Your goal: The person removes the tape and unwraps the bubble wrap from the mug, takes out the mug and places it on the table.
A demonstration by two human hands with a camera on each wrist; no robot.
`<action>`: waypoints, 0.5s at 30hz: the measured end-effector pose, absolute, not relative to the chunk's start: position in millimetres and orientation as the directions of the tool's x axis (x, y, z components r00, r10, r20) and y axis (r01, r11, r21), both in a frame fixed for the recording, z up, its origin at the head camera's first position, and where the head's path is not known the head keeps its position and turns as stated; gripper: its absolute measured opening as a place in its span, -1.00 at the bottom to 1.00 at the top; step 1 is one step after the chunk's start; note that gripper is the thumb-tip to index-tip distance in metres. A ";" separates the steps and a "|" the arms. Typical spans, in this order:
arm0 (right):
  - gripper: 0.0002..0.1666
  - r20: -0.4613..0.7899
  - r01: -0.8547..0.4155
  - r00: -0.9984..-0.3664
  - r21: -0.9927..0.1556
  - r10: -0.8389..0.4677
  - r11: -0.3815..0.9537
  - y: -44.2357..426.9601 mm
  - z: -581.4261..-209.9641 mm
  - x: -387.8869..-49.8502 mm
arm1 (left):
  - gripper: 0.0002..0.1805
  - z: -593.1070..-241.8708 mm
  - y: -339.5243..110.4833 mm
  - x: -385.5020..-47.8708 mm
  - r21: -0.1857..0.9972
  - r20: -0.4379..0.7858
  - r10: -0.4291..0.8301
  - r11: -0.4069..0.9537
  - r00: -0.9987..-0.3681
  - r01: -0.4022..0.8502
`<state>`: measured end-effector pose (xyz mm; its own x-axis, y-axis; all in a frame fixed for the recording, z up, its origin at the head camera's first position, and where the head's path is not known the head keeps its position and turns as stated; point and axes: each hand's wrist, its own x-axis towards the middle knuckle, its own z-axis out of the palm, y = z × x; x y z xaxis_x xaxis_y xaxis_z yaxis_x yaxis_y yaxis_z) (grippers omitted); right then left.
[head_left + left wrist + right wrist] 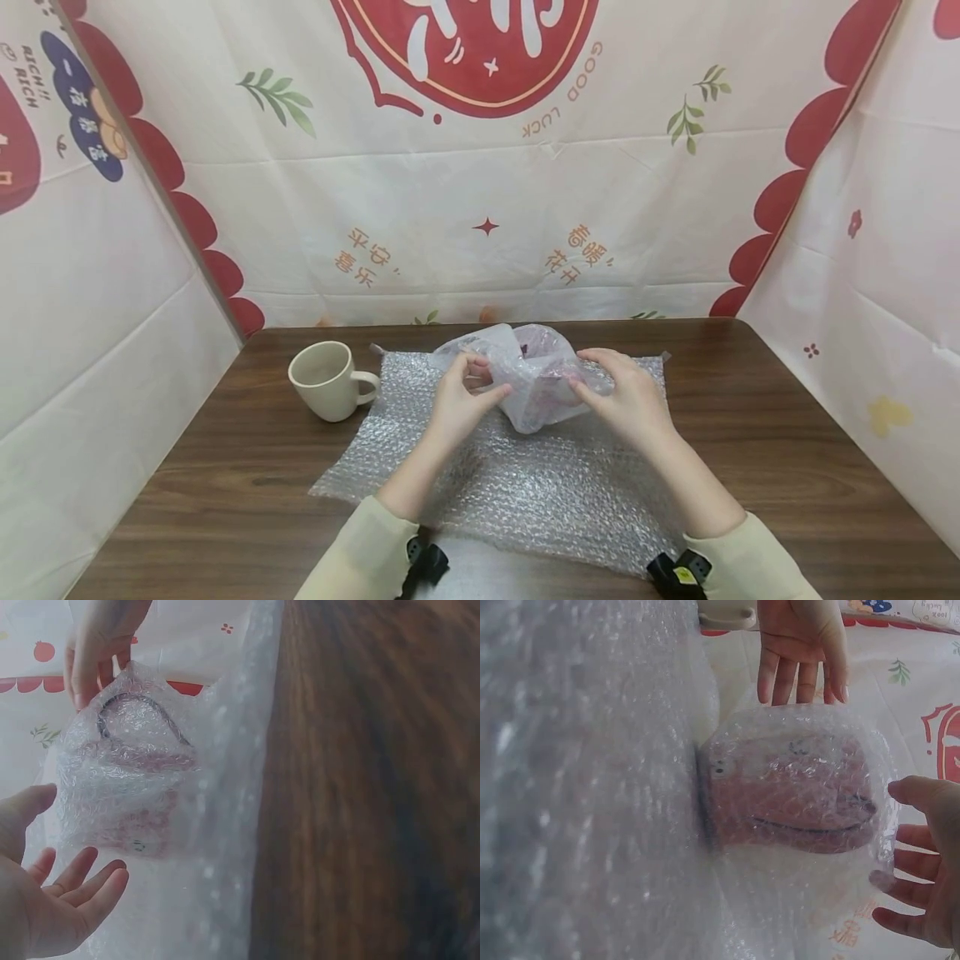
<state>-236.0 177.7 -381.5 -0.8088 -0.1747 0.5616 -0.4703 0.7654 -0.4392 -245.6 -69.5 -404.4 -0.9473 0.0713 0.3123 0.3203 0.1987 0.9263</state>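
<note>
One bubble-wrapped pink item (795, 787) lies between left hand (459, 406), fingers relaxed, and nearer right hand (632, 402), touching. Right grip cannot be determined.

Sheet (540, 492): on our bench (795, 467)
Bundle (543, 390): on the sheet's far part
Mug (324, 387): left of both, we see
Curtain (480, 183): behind our bench

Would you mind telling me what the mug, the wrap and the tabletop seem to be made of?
Mug: probably ceramic, judging by its thick, smooth cream walls. Wrap: clear plastic, shiny, with small glinting bubbles. Tabletop: wood or wood-look laminate, given its dark brown grain.
</note>
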 end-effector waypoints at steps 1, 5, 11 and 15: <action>-0.51 0.569 -0.474 -0.804 -0.436 -0.174 0.765 176.8 -379.9 -235.2 | -0.56 -404.2 -69.6 -245.4 0.925 0.313 0.067 0.203 -0.947 0.320; -0.55 0.613 -0.526 -0.767 -0.431 -0.190 0.733 170.8 -371.3 -233.7 | -0.65 -403.2 -69.4 -245.3 0.924 0.306 0.031 0.232 -0.951 0.305; -0.68 0.664 -0.623 -0.704 -0.409 -0.251 0.667 157.6 -359.2 -238.5 | -0.69 -403.3 -68.5 -246.9 0.924 0.291 -0.028 0.267 -0.956 0.273; -0.73 0.657 -0.649 -0.698 -0.411 -0.286 0.640 147.1 -353.3 -241.4 | -0.70 -403.6 -67.9 -248.3 0.925 0.282 -0.044 0.275 -0.958 0.260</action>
